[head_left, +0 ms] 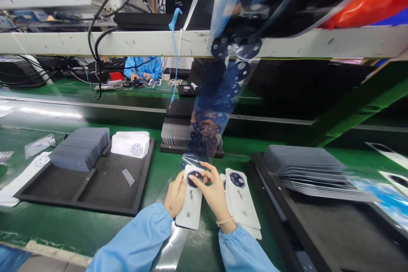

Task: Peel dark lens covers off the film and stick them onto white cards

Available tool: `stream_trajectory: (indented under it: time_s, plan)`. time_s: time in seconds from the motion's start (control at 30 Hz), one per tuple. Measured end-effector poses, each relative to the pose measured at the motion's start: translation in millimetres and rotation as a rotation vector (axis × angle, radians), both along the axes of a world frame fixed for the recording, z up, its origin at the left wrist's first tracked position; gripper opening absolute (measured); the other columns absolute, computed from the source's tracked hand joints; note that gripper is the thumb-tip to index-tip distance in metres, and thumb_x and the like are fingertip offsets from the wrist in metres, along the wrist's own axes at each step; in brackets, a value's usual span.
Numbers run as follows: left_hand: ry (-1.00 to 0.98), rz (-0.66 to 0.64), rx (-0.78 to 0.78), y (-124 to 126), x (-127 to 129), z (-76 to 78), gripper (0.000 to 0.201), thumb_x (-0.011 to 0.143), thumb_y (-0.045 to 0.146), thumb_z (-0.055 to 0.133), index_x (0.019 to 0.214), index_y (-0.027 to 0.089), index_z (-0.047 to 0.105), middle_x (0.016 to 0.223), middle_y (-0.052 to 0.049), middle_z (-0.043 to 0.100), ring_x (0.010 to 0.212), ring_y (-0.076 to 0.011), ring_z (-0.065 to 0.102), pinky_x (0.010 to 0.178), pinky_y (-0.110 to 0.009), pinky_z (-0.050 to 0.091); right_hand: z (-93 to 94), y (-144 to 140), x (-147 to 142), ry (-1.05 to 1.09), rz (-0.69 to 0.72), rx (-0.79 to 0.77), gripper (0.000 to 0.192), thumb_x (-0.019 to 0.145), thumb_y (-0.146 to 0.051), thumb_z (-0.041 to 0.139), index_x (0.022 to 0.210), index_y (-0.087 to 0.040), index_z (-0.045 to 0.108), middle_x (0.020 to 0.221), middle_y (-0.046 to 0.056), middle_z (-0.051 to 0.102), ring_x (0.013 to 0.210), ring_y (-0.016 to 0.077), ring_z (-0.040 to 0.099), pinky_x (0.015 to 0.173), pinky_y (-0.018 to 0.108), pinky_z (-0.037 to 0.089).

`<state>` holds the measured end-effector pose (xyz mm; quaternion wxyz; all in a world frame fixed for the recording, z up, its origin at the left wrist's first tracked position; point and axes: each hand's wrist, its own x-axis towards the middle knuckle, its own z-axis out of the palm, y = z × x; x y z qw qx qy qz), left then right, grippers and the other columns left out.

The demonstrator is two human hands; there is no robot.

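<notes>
White phone cover (191, 204) sat gripped in your left hand (174, 195) above the worktop (153, 187); your right hand (214, 193) pinched its round lens sticker (195, 177). One stickered cover (240, 197) lay beside; farther off, tray stacks (79, 148) waited.
</notes>
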<state>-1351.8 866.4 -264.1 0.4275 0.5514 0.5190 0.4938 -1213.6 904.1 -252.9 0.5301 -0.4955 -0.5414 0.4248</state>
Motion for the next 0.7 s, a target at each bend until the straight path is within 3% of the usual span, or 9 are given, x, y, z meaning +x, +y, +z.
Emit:
stream_trajectory:
  time_s: [0.7]
  plan:
    - [-0.027,0.011,-0.017,1.6,0.1,-3.1,0.043,0.095,0.032,0.04,0.13,0.015,0.058,0.106,-0.007,0.076,0.089,-0.0216,0.069,0.083,-0.033,0.052,1.6,-2.4,-0.2,-0.045,-0.005,-0.008,0.051,0.069,-0.04,0.079,0.112,-0.021,0.059,0.071,-0.002,0.066,0.065,0.0175,0.05,0.07,0.034,0.044]
